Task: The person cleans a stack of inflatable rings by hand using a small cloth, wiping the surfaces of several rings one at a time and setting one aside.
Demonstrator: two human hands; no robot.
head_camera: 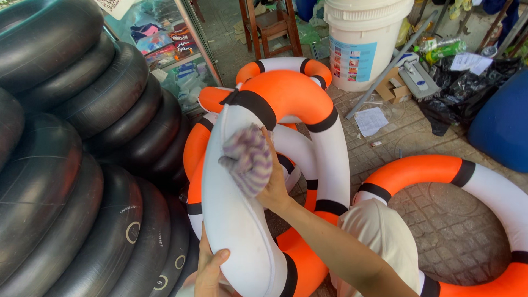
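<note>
Life ring, orange-white: steadied from below by left hand; striped rag gripped in right hand, best pressed flat along white section.

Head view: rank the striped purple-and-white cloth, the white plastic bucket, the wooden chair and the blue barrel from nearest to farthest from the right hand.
1. Striped purple-and-white cloth: gripped in the right hand, pressed on the white part of the ring.
2. White plastic bucket: up and to the right, on the paving.
3. Wooden chair and blue barrel, top centre and far right: too close to call.
</note>
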